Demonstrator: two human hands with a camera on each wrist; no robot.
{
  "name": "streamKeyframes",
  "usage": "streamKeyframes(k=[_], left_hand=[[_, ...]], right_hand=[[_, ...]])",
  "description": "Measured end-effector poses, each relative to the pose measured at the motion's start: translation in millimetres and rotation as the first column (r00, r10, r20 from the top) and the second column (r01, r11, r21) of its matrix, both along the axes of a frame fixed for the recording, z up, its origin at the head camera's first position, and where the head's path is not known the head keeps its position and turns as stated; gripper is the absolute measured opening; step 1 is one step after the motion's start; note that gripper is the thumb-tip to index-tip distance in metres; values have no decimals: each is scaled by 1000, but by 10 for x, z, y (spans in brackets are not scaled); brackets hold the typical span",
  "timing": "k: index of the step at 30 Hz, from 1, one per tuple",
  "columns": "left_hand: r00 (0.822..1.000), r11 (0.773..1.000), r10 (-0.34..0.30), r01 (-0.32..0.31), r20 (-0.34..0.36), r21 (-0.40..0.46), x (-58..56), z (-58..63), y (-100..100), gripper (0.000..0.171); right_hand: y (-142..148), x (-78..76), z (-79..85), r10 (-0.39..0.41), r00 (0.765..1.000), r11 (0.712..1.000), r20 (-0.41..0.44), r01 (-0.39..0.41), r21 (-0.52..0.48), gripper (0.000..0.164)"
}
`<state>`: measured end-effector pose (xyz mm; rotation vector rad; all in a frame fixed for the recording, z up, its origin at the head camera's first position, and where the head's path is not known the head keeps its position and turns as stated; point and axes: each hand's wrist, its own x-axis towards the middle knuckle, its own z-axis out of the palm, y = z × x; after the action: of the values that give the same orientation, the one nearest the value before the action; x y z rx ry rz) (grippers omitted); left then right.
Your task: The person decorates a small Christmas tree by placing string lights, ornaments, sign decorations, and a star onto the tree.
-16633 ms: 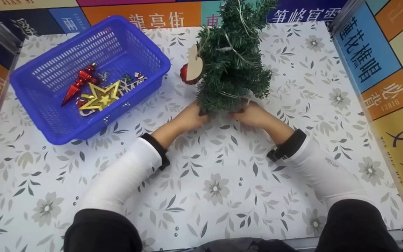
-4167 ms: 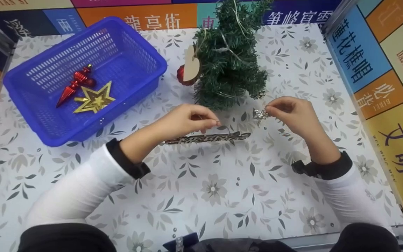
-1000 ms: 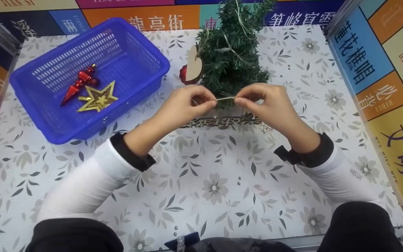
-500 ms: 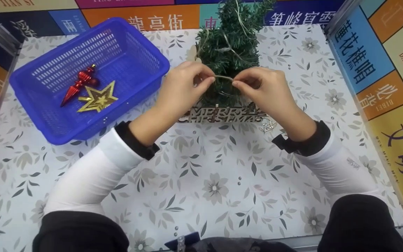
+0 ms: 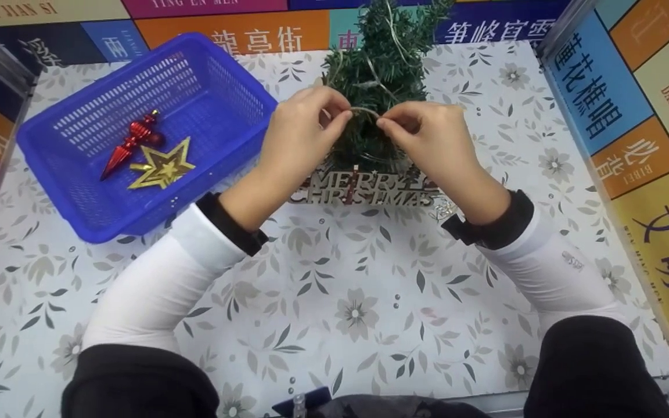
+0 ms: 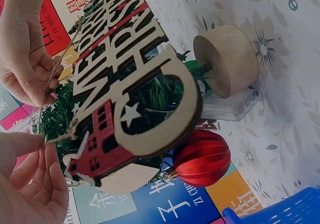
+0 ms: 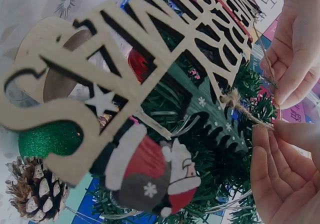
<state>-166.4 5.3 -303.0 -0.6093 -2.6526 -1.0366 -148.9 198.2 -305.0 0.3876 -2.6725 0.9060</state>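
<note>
A wooden "Merry Christmas" sign [image 5: 363,188] hangs by its twine [image 5: 363,109] close before the small artificial Christmas tree [image 5: 392,64]. My left hand [image 5: 305,130] pinches the twine between thumb and fingertips. My right hand [image 5: 439,136] pinches it a short way to the right, leaving a slightly arched stretch between them. The left wrist view shows a red house [image 6: 102,144] on one end of the sign; a Santa figure [image 7: 150,169] decorates the other end in the right wrist view. Behind the sign is the tree's round wooden base [image 6: 232,59].
The blue basket [image 5: 79,215] at left holds a red finial ornament [image 5: 131,142] and a gold star [image 5: 166,165]. A small silver ornament [image 5: 443,208] lies by my right wrist. A red ball [image 6: 201,159], green ball [image 7: 50,136] and pine cone [image 7: 37,189] surround the tree.
The blue basket lost its sign and smaller pieces since the oldest frame. My right hand put down the silver ornament. Lately both hands raised the twine toward the tree, tilting the sign's lettering into view.
</note>
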Motion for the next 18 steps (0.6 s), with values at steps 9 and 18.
streamKeyframes(k=[9,18], left_hand=[[999,999,30,-30,-15,-43,3,18,14,14],[999,998,35,-37,-34,-60,-32,25,7,18]], right_hand=[[-48,-42,-33,-13,998,999,-59,16,50,19],[-82,-85,-40,-36,994,996,-105,44,78,21]])
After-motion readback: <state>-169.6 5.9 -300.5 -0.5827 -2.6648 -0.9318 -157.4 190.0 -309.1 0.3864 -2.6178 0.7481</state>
